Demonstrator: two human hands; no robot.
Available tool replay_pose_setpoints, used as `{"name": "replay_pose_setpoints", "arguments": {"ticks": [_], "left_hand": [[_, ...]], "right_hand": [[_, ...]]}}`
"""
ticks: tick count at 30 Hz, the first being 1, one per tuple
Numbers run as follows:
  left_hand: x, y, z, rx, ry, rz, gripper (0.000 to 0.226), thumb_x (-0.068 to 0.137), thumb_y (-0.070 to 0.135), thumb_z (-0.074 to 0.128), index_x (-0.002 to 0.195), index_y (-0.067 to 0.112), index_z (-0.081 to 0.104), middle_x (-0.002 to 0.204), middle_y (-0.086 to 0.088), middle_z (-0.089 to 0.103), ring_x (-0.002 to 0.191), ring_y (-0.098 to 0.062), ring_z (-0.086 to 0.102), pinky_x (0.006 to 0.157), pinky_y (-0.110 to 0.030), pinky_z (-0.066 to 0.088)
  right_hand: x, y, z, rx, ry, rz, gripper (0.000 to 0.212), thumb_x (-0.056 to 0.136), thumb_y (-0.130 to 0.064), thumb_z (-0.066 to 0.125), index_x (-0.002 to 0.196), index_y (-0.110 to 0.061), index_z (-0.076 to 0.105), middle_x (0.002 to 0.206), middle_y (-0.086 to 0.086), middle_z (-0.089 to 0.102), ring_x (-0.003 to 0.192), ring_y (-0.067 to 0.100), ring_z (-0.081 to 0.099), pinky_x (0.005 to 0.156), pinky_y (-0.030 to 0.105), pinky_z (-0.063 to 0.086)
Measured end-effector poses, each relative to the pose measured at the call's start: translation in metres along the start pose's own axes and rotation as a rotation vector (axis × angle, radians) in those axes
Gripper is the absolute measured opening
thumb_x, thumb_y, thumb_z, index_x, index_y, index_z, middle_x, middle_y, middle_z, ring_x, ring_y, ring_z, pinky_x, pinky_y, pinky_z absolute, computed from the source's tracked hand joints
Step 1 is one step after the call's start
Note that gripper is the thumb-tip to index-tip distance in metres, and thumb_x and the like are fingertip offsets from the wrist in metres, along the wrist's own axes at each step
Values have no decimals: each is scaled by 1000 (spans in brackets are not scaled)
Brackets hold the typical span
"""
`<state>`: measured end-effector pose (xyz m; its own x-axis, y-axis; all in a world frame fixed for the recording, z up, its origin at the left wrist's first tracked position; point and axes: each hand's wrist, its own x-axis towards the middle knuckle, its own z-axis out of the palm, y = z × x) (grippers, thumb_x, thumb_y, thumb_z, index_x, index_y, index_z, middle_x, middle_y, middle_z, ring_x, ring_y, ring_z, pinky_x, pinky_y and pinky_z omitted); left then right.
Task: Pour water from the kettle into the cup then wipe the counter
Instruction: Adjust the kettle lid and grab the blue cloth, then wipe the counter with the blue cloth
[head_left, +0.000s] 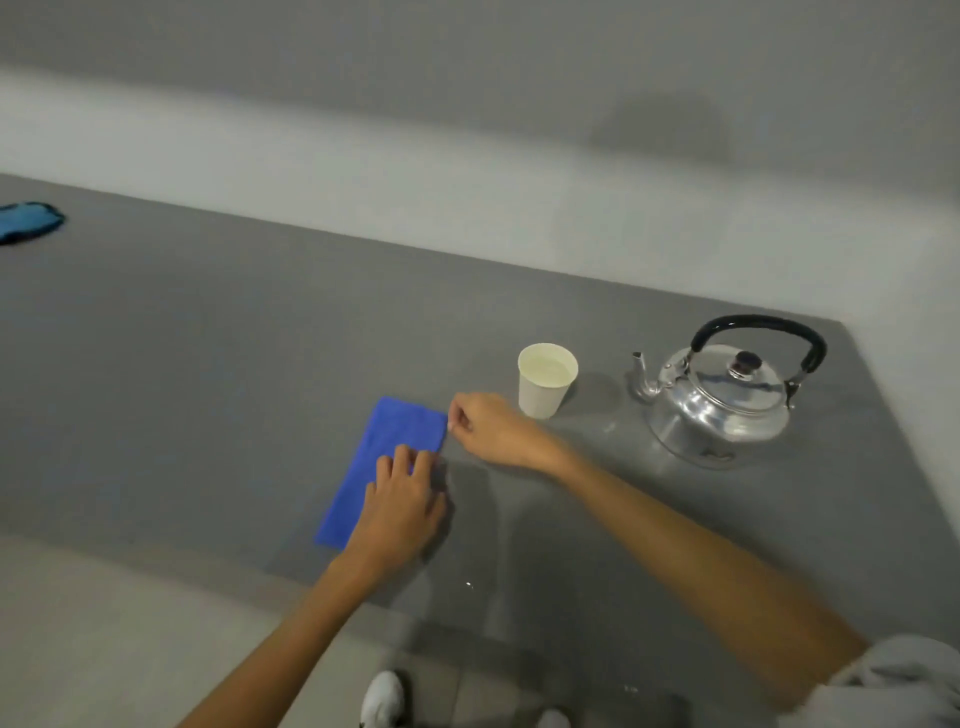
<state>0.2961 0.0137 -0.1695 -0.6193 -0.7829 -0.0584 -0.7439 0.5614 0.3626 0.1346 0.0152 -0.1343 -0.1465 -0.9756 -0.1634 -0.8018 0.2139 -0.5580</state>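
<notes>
A blue cloth (387, 452), folded into a long rectangle, lies flat on the grey counter (208, 374). My left hand (402, 506) presses flat on the cloth's near right part, fingers spread. My right hand (488, 428) pinches the cloth's far right corner between thumb and fingers. A white paper cup (545, 382) with water in it stands upright just right of my right hand. Further right sits a shiny metal kettle (722, 400) with a black handle, its lid on and its spout pointing left toward the cup.
A second blue cloth (28, 221) lies at the far left edge of the counter. A pale wall runs along the back. The counter's front edge (291, 577) drops to a tiled floor, where white shoes (383, 699) show. Small water drops (470, 584) glint near the front edge.
</notes>
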Motion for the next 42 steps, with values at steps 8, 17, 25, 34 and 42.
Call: {"name": "replay_pose_setpoints", "arguments": {"ticks": [8, 17, 25, 34, 42], "left_hand": [[-13, -24, 0, 88, -23, -88, 47, 88, 21, 51, 132, 11, 37, 123, -15, 42, 100, -32, 44, 90, -38, 38], [-6, -14, -17, -217, -81, -93, 39, 79, -2, 54, 115, -3, 40, 112, -26, 45, 94, -42, 49, 79, -44, 38], [-20, 20, 2, -249, -267, 26, 41, 83, 11, 61, 118, 1, 42, 120, -18, 44, 104, -36, 49, 87, -37, 39], [13, -38, -3, -273, 249, 48, 18, 96, 10, 45, 103, -1, 57, 105, -22, 59, 95, -38, 51, 84, -50, 44], [27, -47, 21, -376, 144, 105, 40, 101, 25, 32, 140, 15, 37, 150, -3, 36, 134, -16, 35, 109, -31, 24]], "right_hand": [[58, -15, 61, -143, 42, 147, 47, 95, -32, 48, 128, 0, 40, 132, 23, 42, 123, 41, 36, 101, 49, 33], [53, -17, 58, -19, 96, 98, 22, 93, -11, 51, 108, 5, 49, 115, 24, 49, 104, 38, 51, 88, 43, 42], [-13, 25, 49, -179, 257, 94, 24, 93, -20, 55, 108, -2, 53, 108, 16, 55, 97, 30, 50, 80, 31, 37], [-16, -18, 98, -92, 383, 163, 48, 98, -22, 39, 139, 0, 33, 144, 21, 37, 133, 37, 30, 111, 39, 22], [-32, -28, 139, -337, 281, 200, 60, 99, -37, 23, 148, -9, 3, 158, 11, 3, 144, 25, -9, 117, 44, -7]]}}
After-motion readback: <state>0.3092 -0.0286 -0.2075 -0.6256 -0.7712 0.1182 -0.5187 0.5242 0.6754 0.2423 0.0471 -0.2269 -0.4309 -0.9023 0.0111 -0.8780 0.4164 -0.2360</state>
